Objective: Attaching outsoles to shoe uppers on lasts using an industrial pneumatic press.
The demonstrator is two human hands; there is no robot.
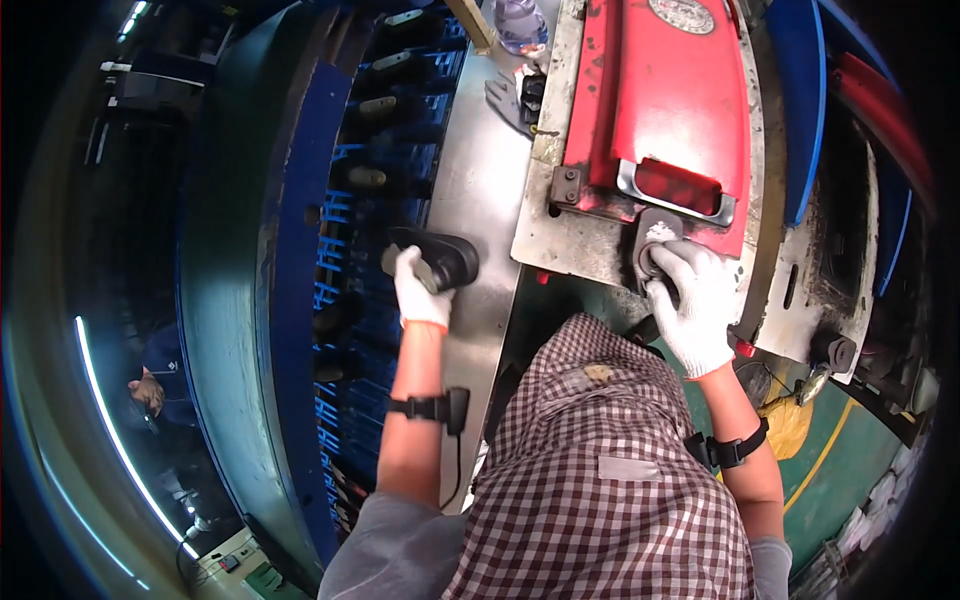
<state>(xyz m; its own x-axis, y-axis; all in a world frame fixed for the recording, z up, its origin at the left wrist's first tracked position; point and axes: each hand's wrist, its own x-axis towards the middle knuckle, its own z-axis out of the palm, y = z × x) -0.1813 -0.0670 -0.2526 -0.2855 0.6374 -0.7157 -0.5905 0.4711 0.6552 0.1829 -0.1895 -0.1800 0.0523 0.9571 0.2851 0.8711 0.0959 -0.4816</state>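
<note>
My left hand [418, 292], in a white glove, grips a black shoe [450, 262] over the steel ledge, beside the blue rack. The thumb lies along the shoe's near side. My right hand [692, 305], also white-gloved, curls its fingers round a dark grey rounded piece [655, 232] at the front of the red machine [682, 90]. A whitish patch shows on top of that piece. Whether it is fixed to the machine I cannot tell. Just beyond it sits a metal-rimmed opening [680, 188] in the red cover. My palm hides the piece's lower end.
The steel ledge [485, 180] runs between the machine and a blue rack [335, 215] bearing several dark shoes. A grey glove [508, 105] and a clear bottle [520, 25] lie farther off. A second machine [815, 260] stands right; a person [165, 375] is far left.
</note>
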